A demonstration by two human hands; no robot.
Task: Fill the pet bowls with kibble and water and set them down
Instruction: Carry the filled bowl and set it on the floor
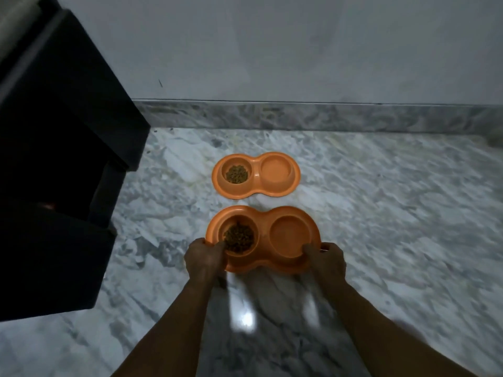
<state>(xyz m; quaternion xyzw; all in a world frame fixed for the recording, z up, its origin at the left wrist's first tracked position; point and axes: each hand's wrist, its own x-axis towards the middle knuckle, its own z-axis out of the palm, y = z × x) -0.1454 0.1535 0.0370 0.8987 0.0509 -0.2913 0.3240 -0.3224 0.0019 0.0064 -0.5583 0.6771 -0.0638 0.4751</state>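
Note:
Two orange double pet bowls are in the head view. The far bowl point(255, 190) rests on the marble floor near the wall, with brown kibble point(237, 174) in its left cup; I cannot tell what its right cup holds. The near bowl point(262, 213) is held by both hands close above the floor. My left hand point(204, 258) grips its left rim beside a cup full of kibble point(239, 238). My right hand point(325, 261) grips its right rim, fingers curled into the right cup point(291, 235), whose contents I cannot make out.
A dark cabinet point(60, 164) fills the left side, its corner close to the bowls. A grey wall and marble skirting point(313, 115) run across the back. Glossy marble floor point(394, 213) spreads to the right and toward me.

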